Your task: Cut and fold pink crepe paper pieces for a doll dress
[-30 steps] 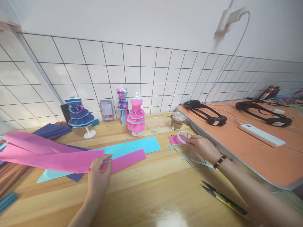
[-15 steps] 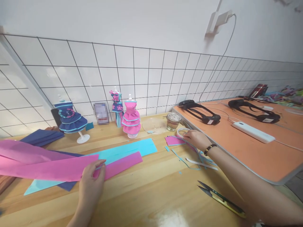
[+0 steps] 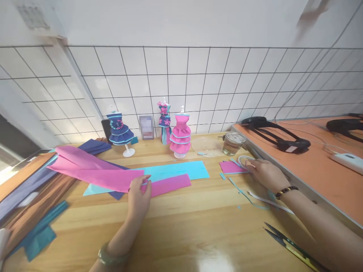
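Curved over a pink crepe paper strip, my left hand rests with thumb and forefinger slightly apart. A longer folded pink strip runs leftward from beside it. Beneath these lie a light blue strip and a dark blue piece. At the right, my right hand has its fingers closed on the edge of a white tape roll. The roll sits by a small pink piece with a blue edge. Thin blue trimmings and a white strip lie near my right wrist.
Black-and-yellow thread snips lie at the front right. Behind stand small dress forms in a blue dress, a blue-pink dress and a pink dress. A glass jar and black headsets are rightward; folded fabrics leftward.
The view has swung left, so everything appears further right and more fabric shows at the left. My left hand stays on the pink strip, and my right hand stays at the tape roll.
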Demonstrator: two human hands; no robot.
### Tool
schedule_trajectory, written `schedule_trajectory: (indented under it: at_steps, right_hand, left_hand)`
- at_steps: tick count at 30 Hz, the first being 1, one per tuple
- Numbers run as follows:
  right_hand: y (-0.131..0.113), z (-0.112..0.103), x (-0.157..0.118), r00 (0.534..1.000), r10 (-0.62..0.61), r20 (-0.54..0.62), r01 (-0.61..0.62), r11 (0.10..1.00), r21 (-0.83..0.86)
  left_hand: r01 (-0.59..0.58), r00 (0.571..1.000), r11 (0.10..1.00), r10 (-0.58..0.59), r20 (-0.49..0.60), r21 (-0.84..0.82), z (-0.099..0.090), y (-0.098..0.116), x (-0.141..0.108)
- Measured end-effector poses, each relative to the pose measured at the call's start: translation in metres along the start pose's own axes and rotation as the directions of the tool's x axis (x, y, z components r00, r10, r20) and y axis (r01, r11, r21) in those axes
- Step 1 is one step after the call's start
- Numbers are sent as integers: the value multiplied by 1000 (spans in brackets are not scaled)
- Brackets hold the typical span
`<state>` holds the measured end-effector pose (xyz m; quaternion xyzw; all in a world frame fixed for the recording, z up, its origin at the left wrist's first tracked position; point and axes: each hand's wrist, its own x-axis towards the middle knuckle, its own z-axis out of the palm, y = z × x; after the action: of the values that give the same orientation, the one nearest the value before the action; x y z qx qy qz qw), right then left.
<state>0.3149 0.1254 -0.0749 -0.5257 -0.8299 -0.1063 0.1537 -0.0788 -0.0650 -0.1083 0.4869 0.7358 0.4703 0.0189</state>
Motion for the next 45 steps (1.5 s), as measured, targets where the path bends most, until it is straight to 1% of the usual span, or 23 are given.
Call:
schedule_trajectory:
  at_steps: [2,4,5,6,7,9,10,11,12,13,16,17,18,20,23,25,28,31,33,35,38,41,45]
  right_hand:
    - [-24,-9,-2,996,-87,-21,88,996,24]
    - [-61,-18,-8,966,-258,-25,260,961,94]
    - [-83,-21,-12,924,-383,7,379,915,138]
    - [-107,-23,-15,884,-467,9,459,872,169]
    - [-130,-24,-19,852,-523,8,512,839,185]
    - [-171,-23,-23,804,-595,18,582,792,183]
    - [-187,-21,-22,782,-623,18,610,771,181]
    - [-200,-18,-20,772,-635,19,621,761,187]
    - [-210,-16,-16,775,-632,18,615,761,206]
    - [-216,-12,-11,789,-615,19,594,769,236]
    - [-222,-2,8,871,-485,75,438,838,324]
    - [-222,1,13,893,-437,103,384,862,330]
    - [-221,4,18,905,-407,123,350,878,328]
    - [-220,10,24,910,-387,148,327,890,317]
    - [-221,13,25,895,-416,158,350,878,327]
    - [-221,10,22,887,-436,154,367,866,340]
    - [-220,0,15,881,-456,126,388,849,359]
    - [-212,-15,6,868,-492,64,412,786,460]
    - [-205,-26,0,860,-508,49,405,737,542]
    - [-196,-36,-6,865,-496,70,361,714,599]
    - [-184,-48,-16,890,-438,126,253,704,663]
    - [-178,-48,-28,906,-387,171,156,682,715]
    - [-179,-36,-39,922,-349,167,85,605,792]
  left_hand:
    - [-49,999,998,49,9,35,1,1,-2]
    - [-124,992,991,122,28,58,2,4,-5]
    - [-164,986,985,161,41,62,2,6,-6]
    - [-199,979,978,196,56,63,2,8,-7]
    - [-226,973,972,222,71,61,2,10,-8]
    - [-247,966,967,241,88,57,2,12,-9]
    - [-244,967,968,239,86,55,1,12,-9]
    - [-235,970,971,230,78,54,1,11,-8]
    - [-219,974,974,216,63,55,0,9,-7]
    - [-201,979,978,198,48,56,-1,7,-6]
    - [-154,988,986,153,10,59,-3,2,-4]
    - [-148,989,987,148,4,58,-3,1,-4]
    - [-146,989,988,146,2,56,-3,1,-4]
    - [-146,989,988,146,5,55,-2,0,-4]
    - [-151,989,986,150,17,66,-2,1,-4]
    - [-174,985,981,172,33,87,-1,1,-4]
    - [-242,970,960,234,73,142,-1,3,-6]
    - [-337,940,922,319,120,189,1,6,-8]
    - [-396,915,897,369,162,198,1,9,-10]
    - [-439,892,879,401,209,186,1,12,-11]
    - [-489,854,862,442,275,132,-1,18,-12]
    - [-528,809,848,483,336,51,-4,25,-13]
    - [-553,767,833,524,370,-33,-3,31,-16]
